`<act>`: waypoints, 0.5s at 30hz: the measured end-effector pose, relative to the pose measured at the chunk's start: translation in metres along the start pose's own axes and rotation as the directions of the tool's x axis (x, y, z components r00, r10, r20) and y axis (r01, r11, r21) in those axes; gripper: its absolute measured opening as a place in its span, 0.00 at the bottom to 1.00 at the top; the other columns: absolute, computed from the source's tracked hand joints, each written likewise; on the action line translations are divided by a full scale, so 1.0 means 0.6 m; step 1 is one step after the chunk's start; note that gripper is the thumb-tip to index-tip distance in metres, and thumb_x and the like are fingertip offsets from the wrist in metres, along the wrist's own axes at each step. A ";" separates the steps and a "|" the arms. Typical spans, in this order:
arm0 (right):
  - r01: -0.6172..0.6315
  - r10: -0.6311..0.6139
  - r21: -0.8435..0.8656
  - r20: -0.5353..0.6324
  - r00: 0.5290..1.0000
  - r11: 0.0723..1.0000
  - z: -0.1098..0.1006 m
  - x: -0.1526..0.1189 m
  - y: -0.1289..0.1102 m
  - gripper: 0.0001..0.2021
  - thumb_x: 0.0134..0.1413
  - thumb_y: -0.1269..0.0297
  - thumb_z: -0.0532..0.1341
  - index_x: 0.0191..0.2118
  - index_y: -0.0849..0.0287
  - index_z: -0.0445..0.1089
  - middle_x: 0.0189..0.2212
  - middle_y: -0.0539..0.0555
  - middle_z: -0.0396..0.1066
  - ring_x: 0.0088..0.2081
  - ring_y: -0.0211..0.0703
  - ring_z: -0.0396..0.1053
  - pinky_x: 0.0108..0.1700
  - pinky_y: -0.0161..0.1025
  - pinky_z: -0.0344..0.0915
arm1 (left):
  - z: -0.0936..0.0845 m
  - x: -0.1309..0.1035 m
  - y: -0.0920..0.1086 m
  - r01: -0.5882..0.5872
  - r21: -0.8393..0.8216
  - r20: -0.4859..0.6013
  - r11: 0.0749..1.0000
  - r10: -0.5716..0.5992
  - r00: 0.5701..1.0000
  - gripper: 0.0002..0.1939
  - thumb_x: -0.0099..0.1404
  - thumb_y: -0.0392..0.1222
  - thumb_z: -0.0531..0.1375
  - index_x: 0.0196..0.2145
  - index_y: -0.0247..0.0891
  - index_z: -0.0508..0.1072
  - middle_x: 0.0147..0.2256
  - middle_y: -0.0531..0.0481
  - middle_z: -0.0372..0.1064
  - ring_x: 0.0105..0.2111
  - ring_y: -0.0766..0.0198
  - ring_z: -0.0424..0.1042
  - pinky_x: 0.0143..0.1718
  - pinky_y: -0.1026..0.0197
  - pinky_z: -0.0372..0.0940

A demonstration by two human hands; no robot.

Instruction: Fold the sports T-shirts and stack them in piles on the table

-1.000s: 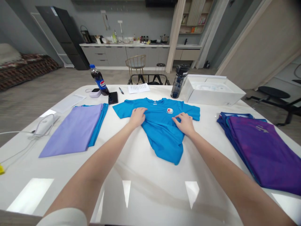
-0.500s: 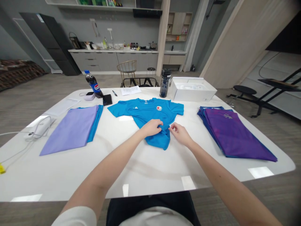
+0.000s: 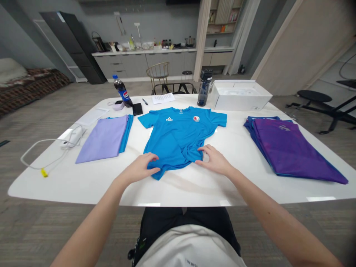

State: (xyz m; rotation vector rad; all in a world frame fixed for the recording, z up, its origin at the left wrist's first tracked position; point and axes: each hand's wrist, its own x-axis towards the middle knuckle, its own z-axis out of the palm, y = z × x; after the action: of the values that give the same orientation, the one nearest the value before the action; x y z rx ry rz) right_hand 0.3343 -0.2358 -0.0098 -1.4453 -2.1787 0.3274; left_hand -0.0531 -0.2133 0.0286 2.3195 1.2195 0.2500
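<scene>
A blue T-shirt (image 3: 178, 135) lies front up on the white table, its collar toward the far side. Its upper part is fairly flat, while the lower right side is bunched into folds. My left hand (image 3: 141, 167) is at the shirt's lower left corner, thumb and fingers apart, fingertips on the fabric. On the other side, my right hand (image 3: 213, 159) touches the bunched lower right edge, its thumb and fingers also spread. Neither hand is closed round the cloth.
Left on the table (image 3: 133, 194) lies a folded lavender garment (image 3: 104, 137) over a blue one, near a power strip (image 3: 73, 137) with cables. A purple garment stack (image 3: 294, 148) lies right. Behind stand a cola bottle (image 3: 122, 91), a dark water bottle (image 3: 205, 88) and a white box (image 3: 240, 98).
My left hand has moved left and toward me, from the shirt's middle to its lower left corner. The gathered lower part of the shirt has spread out leftward. The view has tilted down.
</scene>
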 end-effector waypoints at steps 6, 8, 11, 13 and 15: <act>-0.145 0.144 -0.048 -0.021 0.989 0.988 0.030 -0.006 -0.022 0.12 0.66 0.59 0.58 0.48 0.55 0.74 0.41 0.58 0.76 0.43 0.52 0.73 0.45 0.44 0.67 | 0.082 0.028 0.057 -0.081 0.325 -0.010 0.942 0.089 0.996 0.13 0.70 0.37 0.56 0.50 0.42 0.75 0.46 0.45 0.73 0.48 0.53 0.72 0.49 0.54 0.66; -0.274 0.282 0.093 -0.089 0.955 0.957 0.020 -0.012 -0.012 0.12 0.65 0.58 0.56 0.46 0.56 0.74 0.29 0.53 0.75 0.32 0.46 0.72 0.36 0.40 0.64 | 0.087 0.024 0.060 -0.072 0.316 -0.035 0.946 0.088 0.996 0.13 0.69 0.33 0.53 0.45 0.41 0.76 0.44 0.46 0.73 0.46 0.56 0.73 0.46 0.57 0.66; -0.436 0.488 0.292 -0.137 0.862 0.851 -0.022 -0.034 0.007 0.15 0.61 0.53 0.59 0.44 0.57 0.74 0.17 0.45 0.64 0.21 0.40 0.61 0.27 0.37 0.55 | 0.076 0.001 0.058 -0.092 0.180 -0.100 0.979 0.112 0.989 0.13 0.68 0.31 0.52 0.40 0.41 0.75 0.42 0.47 0.72 0.43 0.59 0.73 0.44 0.59 0.66; -0.512 0.573 0.334 -0.114 0.811 0.791 -0.055 -0.056 0.022 0.16 0.58 0.51 0.60 0.42 0.58 0.75 0.15 0.45 0.62 0.19 0.38 0.56 0.24 0.36 0.50 | 0.064 -0.020 0.056 -0.122 0.060 -0.110 0.991 0.128 0.986 0.12 0.66 0.31 0.52 0.37 0.40 0.75 0.40 0.49 0.71 0.40 0.61 0.73 0.44 0.60 0.65; -0.590 0.643 0.314 -0.098 0.759 0.744 -0.085 -0.083 0.038 0.16 0.54 0.51 0.63 0.39 0.58 0.76 0.14 0.45 0.61 0.19 0.37 0.53 0.23 0.36 0.48 | 0.055 -0.041 0.052 -0.147 -0.035 -0.050 0.988 0.146 0.988 0.12 0.63 0.30 0.52 0.34 0.40 0.74 0.37 0.51 0.71 0.38 0.62 0.72 0.42 0.61 0.65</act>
State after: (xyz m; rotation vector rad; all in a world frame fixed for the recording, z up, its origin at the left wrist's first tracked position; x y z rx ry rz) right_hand 0.3947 -0.2755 0.0093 -1.9160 -1.3656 0.6453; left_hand -0.0325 -0.2595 0.0180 2.3850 1.0576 0.3779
